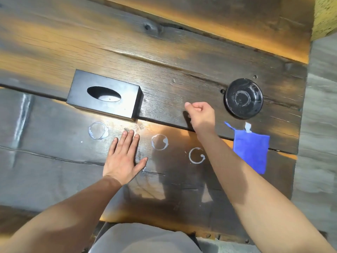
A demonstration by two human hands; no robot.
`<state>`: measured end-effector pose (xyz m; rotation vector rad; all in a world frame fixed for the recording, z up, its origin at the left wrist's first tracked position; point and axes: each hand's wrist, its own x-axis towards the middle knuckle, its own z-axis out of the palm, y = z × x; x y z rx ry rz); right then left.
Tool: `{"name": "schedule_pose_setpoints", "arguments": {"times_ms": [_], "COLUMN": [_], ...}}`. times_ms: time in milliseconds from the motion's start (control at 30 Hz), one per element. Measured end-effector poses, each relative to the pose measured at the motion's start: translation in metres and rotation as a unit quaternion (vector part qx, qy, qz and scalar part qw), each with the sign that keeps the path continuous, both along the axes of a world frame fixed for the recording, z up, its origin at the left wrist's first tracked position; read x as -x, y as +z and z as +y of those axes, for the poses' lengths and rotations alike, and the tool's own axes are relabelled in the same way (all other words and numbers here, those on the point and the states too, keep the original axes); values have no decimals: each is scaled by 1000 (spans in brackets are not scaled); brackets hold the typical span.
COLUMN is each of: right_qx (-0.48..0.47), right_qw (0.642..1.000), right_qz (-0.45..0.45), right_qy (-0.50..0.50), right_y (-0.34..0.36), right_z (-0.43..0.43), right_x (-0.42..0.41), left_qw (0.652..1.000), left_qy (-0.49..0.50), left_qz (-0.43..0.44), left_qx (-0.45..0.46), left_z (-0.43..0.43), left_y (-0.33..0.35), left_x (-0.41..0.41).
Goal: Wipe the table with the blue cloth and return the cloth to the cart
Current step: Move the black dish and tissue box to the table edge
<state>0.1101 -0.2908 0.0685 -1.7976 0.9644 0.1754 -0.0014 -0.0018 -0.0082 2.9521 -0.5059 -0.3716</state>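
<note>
The rough plank table (164, 52) bore white rings (159, 141); beside them, the left hand (124, 157) lay flat, the right hand (201, 115) curled empty, and a blue cloth (250, 152) lay spread.

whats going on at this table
A person is standing at a dark wooden table marked with three white ring stains. The blue cloth lies flat near the table's right edge, and neither hand is touching it. The left hand is spread open, flat on the wood, while the right hand is loosely curled and empty, between a black tissue box and a black dish. Wiping looks not yet done.
</note>
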Motion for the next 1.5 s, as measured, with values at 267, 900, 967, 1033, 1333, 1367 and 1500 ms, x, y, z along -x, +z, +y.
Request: {"name": "schedule_pose_setpoints", "arguments": {"times_ms": [267,900,967,1033,1333,1367,1500], "right_qx": [-76,19,21,33,30,32,45], "right_qw": [978,989,990,990,989,989,990], "right_qz": [59,108,106,104,92,94,92], "right_qy": [185,95,90,88,113,109,94], "right_y": [-1,4,5,6,19,18,12], "right_z": [129,188,187,183,185,189,198], "right_x": [-44,-66,-64,-63,-61,-60,-58], "left_qw": [1000,996,996,996,997,997,998], "left_qy": [9,26,25,23,21,19,4], "left_qz": [-3,5,6,7,16,22,52], "left_qx": [25,89,87,84,69,64,42], "left_z": [1,3,3,3,2,2,2], "left_y": [1,2,2,2,5,7,11], "left_x": [1,1,1,0,-1,-2,-4]}}
